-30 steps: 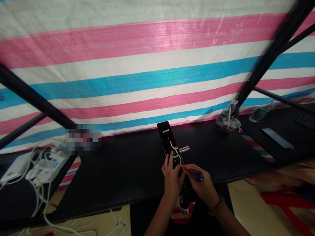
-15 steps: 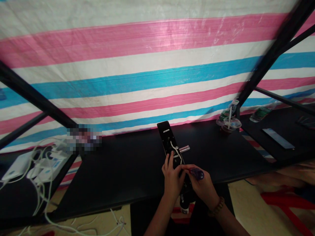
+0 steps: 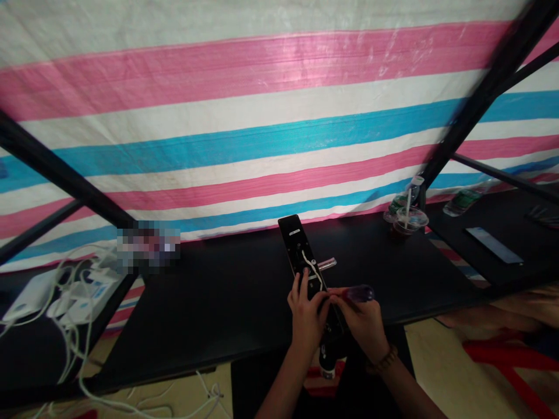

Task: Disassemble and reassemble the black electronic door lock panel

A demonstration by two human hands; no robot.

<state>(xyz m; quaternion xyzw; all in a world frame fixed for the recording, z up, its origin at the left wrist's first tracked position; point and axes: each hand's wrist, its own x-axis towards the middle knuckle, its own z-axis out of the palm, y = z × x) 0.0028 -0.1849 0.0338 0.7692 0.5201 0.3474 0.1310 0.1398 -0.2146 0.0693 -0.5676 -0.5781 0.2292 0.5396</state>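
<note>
A long black door lock panel (image 3: 293, 241) lies lengthwise on the dark table, with a white cable along its middle and a silver lever handle (image 3: 327, 264) sticking out to the right. My left hand (image 3: 305, 314) holds the panel, two fingers stretched over its surface and the thumb close to the tool's tip. In my right hand (image 3: 363, 326) is a screwdriver with a purple, see-through handle (image 3: 360, 293), lying nearly level and pointing left. The screwdriver's tip is hidden by the fingers of both hands. Below the panel hangs a dark item with a pale end (image 3: 327, 372), unclear in kind.
A plastic cup with a straw (image 3: 409, 220) and a bottle (image 3: 396, 205) stand at the back right. Across a gap, another table holds a phone (image 3: 493, 245) and a lying bottle (image 3: 462, 201). White chargers and cables (image 3: 81, 299) crowd the left. Another person's arm (image 3: 498, 311) shows at right.
The screwdriver handle has swung up and to the right, now lying flatter, as my right hand turned. My left hand and the panel have stayed in place.
</note>
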